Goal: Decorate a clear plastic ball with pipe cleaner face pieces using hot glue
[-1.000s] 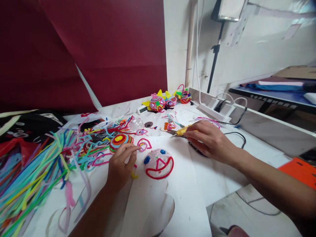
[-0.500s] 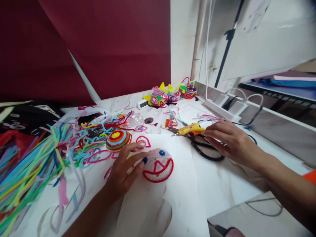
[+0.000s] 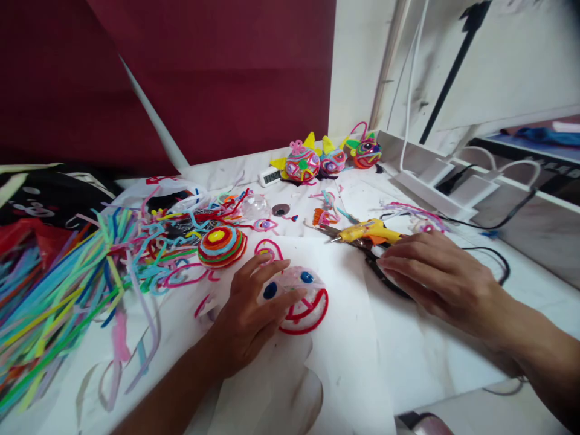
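Observation:
My left hand (image 3: 247, 320) lies with spread fingers on the left side of a clear dome (image 3: 301, 296) that bears blue eyes and a red pipe-cleaner mouth. The dome sits on white paper (image 3: 335, 350). My right hand (image 3: 437, 278) rests flat, fingers stretched out, over black-handled scissors (image 3: 385, 281), just below a yellow glue gun (image 3: 367, 231). A dome wound in coloured rings (image 3: 222, 244) lies just behind my left hand.
A big heap of coloured pipe cleaners (image 3: 67, 272) covers the left of the table. Three finished decorated balls (image 3: 330, 160) and a small digital timer (image 3: 270, 176) stand at the back. A white power strip (image 3: 430, 187) with cables runs along the right.
My left hand slid right from the table onto the face dome. My right hand let the glue gun lie and came down over the scissors. The view shifted slightly.

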Demonstrator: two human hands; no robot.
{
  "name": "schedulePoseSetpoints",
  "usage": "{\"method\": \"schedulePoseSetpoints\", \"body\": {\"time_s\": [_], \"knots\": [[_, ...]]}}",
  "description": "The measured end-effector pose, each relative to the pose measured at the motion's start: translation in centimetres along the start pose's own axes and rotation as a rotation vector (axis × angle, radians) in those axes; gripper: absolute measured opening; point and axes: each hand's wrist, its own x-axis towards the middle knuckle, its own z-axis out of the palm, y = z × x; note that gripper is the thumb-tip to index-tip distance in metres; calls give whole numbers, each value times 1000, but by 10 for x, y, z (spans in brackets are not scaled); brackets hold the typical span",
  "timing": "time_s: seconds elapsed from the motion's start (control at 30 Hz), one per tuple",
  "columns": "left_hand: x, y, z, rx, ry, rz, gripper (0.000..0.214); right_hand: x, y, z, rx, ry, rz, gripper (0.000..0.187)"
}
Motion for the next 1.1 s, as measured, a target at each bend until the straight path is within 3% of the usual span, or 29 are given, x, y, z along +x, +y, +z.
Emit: {"method": "schedulePoseSetpoints", "body": {"time_s": [0.17, 0.57, 0.83, 1.1], "knots": [[0, 1, 1, 4, -61, -14, 49, 0, -5, 0, 12, 0, 9, 23], [0, 0, 3, 28, -62, -28, 45, 0, -8, -1, 25, -35, -3, 22], [2, -11, -3, 33, 136, 3, 45, 3, -21, 2, 65, -43, -31, 20], [1, -15, 3, 70, 117, 17, 47, 18, -56, 16, 68, -163, -176, 29]]}}
